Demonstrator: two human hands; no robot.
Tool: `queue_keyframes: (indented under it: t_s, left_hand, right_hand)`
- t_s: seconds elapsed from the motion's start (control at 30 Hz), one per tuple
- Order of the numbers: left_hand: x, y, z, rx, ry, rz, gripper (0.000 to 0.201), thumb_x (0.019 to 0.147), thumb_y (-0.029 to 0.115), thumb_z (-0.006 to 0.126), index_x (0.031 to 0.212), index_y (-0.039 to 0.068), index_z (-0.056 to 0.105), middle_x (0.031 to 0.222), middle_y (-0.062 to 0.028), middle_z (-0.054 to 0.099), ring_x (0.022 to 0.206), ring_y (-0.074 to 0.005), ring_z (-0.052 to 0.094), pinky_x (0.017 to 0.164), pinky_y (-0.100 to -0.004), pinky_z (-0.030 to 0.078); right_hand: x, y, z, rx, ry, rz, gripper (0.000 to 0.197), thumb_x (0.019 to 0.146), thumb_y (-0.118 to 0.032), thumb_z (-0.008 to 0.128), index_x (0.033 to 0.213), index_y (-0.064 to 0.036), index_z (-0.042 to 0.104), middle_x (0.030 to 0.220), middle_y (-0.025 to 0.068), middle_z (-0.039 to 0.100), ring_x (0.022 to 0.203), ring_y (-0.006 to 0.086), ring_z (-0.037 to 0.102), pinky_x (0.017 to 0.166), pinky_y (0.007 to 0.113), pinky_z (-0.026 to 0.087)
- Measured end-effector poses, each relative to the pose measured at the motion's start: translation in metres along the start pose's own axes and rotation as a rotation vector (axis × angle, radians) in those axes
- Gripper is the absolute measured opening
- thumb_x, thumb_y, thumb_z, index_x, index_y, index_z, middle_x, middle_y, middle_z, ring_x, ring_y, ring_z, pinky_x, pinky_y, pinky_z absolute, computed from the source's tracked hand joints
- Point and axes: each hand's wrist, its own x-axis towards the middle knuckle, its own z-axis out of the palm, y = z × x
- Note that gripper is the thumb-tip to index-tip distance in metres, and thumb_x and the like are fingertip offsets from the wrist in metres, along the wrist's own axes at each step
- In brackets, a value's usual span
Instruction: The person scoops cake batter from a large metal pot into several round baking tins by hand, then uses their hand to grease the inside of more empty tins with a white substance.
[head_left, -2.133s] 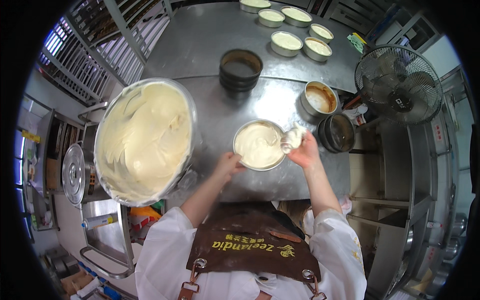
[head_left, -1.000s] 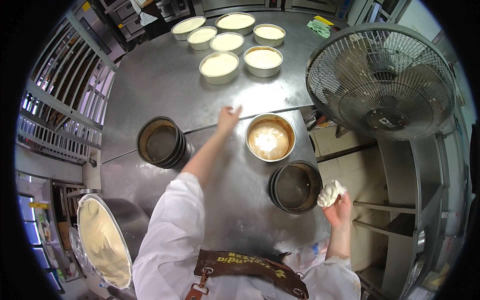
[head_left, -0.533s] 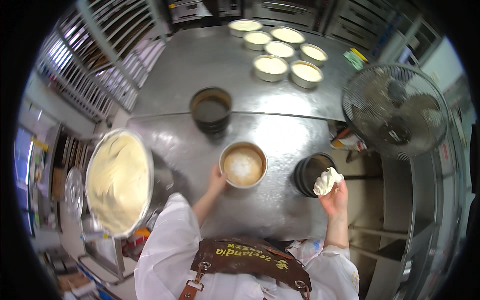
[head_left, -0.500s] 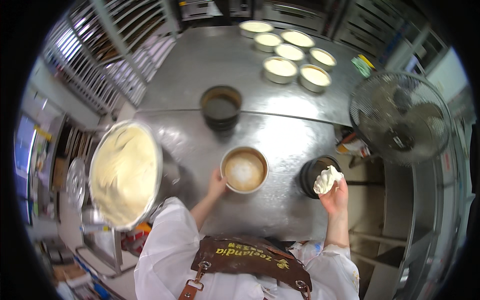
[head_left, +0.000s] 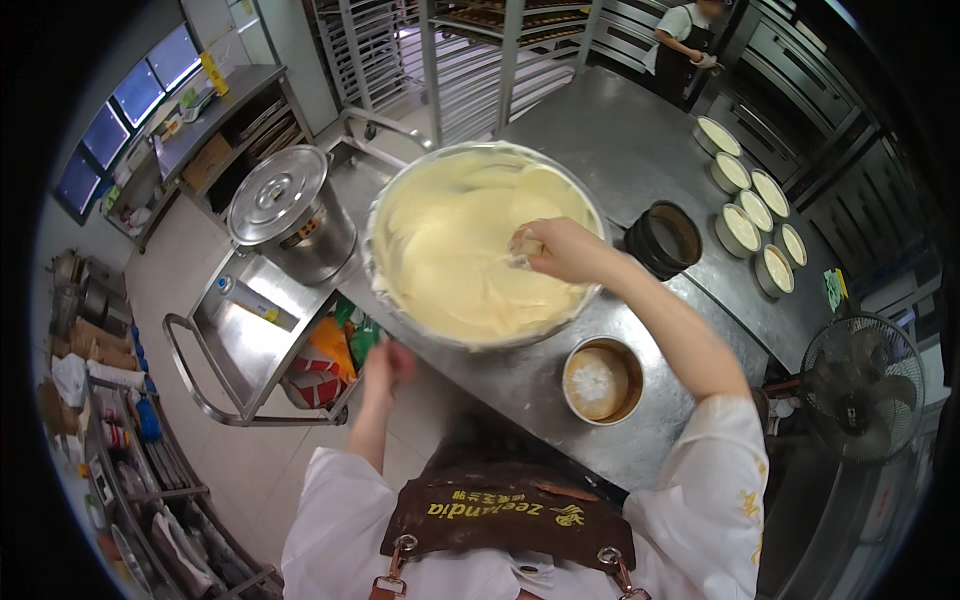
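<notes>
My right hand [head_left: 545, 248] reaches into a large round bowl [head_left: 374, 250] of pale yellow creamy batter [head_left: 440, 260]. Its fingers are curled and smeared at the batter's surface; what they pinch is hard to make out. Low beside the bowl, off the table's edge, my left hand [head_left: 388, 364] is blurred by motion, so its fingers are unclear. In front of my right forearm stands a round cake pan [head_left: 635, 385], with a golden-brown layer and a white dollop [head_left: 592, 382] inside. Neither hand touches this pan.
Dark round pans [head_left: 668, 240] are stacked right of the bowl. Several filled pans [head_left: 740, 232] sit at the far right of the steel table. A fan [head_left: 862, 390] stands right; a lidded pot [head_left: 290, 215] rests on a cart to the left. A co-worker [head_left: 684, 45] stands beyond the table.
My view has swung left. My left hand has let go of the cake pan and moved off the table. My right hand, which held a white clump, has moved left into the bowl.
</notes>
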Motion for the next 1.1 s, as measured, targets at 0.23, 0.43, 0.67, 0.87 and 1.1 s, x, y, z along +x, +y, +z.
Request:
queue_keyframes:
  t_s: [0.23, 0.43, 0.67, 0.87, 1.1]
  left_hand:
    - [0.015, 0.121, 0.064, -0.116, 0.051, 0.518, 0.03, 0.07, -0.006, 0.054, 0.099, -0.001, 0.052, 0.09, -0.0088, 0.06, 0.077, -0.0138, 0.058, 0.066, -0.0252, 0.047]
    - [0.045, 0.154, 0.044, -0.165, -0.008, 0.478, 0.03, 0.063, -0.009, 0.047, 0.091, -0.003, 0.051, 0.083, -0.0085, 0.06, 0.071, -0.0143, 0.058, 0.061, -0.0236, 0.046]
    - [0.039, 0.175, 0.073, 0.017, -0.05, 0.586, 0.023, 0.062, -0.006, 0.047, 0.082, -0.002, 0.056, 0.075, -0.0035, 0.057, 0.065, -0.0098, 0.052, 0.056, -0.0222, 0.042]
    - [0.059, 0.167, 0.085, 0.212, -0.015, 0.67, 0.016, 0.06, -0.002, 0.052, 0.075, 0.001, 0.053, 0.065, 0.002, 0.043, 0.061, -0.007, 0.04, 0.053, -0.0241, 0.033]
    - [0.056, 0.174, 0.112, 0.238, -0.093, 0.7, 0.014, 0.061, 0.0, 0.053, 0.074, 0.002, 0.048, 0.064, 0.0024, 0.038, 0.061, -0.0076, 0.037, 0.054, -0.0235, 0.032]
  right_hand:
    - [0.072, 0.069, 0.08, -0.835, -0.7, 0.318, 0.021, 0.074, -0.016, 0.063, 0.094, -0.0078, 0.064, 0.091, 0.0119, 0.065, 0.088, 0.0279, 0.062, 0.075, 0.039, 0.048]
    - [0.063, 0.022, 0.042, -0.512, -0.416, 0.166, 0.02, 0.08, -0.014, 0.058, 0.098, -0.012, 0.065, 0.092, 0.0109, 0.065, 0.087, 0.0285, 0.062, 0.075, 0.039, 0.048]
    - [0.086, 0.049, 0.038, -0.457, -0.013, 0.187, 0.027, 0.08, -0.003, 0.049, 0.101, -0.0092, 0.065, 0.095, 0.0133, 0.064, 0.09, 0.0297, 0.061, 0.078, 0.04, 0.047]
    - [0.025, 0.019, 0.037, -0.355, -0.441, 0.213, 0.029, 0.083, -0.007, 0.048, 0.106, -0.0132, 0.064, 0.102, 0.0127, 0.063, 0.094, 0.0281, 0.06, 0.083, 0.038, 0.046]
    - [-0.001, 0.016, 0.06, -0.358, -0.428, 0.086, 0.03, 0.083, -0.009, 0.051, 0.107, -0.0174, 0.066, 0.105, 0.0123, 0.063, 0.098, 0.0286, 0.059, 0.085, 0.037, 0.046]
